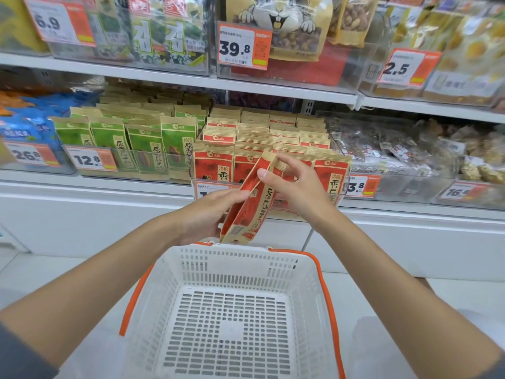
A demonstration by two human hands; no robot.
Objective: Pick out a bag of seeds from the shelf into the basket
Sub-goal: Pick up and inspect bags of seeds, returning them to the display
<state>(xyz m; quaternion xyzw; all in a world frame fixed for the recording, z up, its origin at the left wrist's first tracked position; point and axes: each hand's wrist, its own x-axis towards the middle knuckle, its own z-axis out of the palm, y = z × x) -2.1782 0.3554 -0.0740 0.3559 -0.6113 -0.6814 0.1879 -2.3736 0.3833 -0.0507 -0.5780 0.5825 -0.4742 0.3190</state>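
Note:
A red and tan bag of seeds (250, 207) hangs tilted just above the far rim of the white basket (235, 258), in front of the shelf. My right hand (296, 188) pinches its upper part between thumb and fingers. My left hand (207, 214) holds its lower left side, fingers stretched along the bag. More red seed bags (213, 164) stand in rows in a clear bin on the shelf behind. The basket holds nothing and has orange handles (325, 294) lying down at its sides.
Green seed bags (147, 149) fill the bin to the left, blue packs (27, 129) further left. Clear bins of wrapped snacks (396, 151) sit to the right. Price tags (91, 158) line the shelf edge. An upper shelf (191, 77) carries seaweed and nut bags.

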